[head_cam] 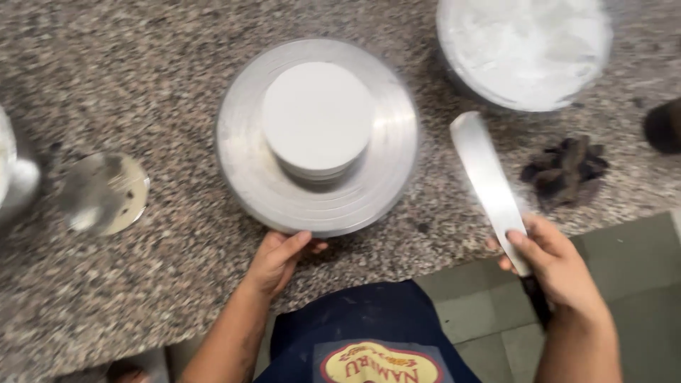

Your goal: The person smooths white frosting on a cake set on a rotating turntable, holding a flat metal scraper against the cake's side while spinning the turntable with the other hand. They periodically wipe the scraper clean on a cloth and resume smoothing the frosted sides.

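Left hand [278,259] resting on the near rim of the metal turntable [245,142], fingers loosely spread, grip closed on nothing. Right hand [553,262] wrapped tight around the handle of a long palette knife [486,177], blade angled up over the speckled stone table [177,71]. White round cake [318,117] centred on the turntable. Bowl of white cream [525,46] at upper right, dark chocolate pieces [564,170] just beside the blade.

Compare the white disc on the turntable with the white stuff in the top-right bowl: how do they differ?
The white disc is flat-topped, smooth and sharp-edged; the white stuff in the bowl is lumpy and uneven. The disc stands raised, centred on the metal turntable; the white stuff sits contained within the bowl's rim. The disc is whole in view; the bowl is cut by the frame's top. Both are white and round in outline.
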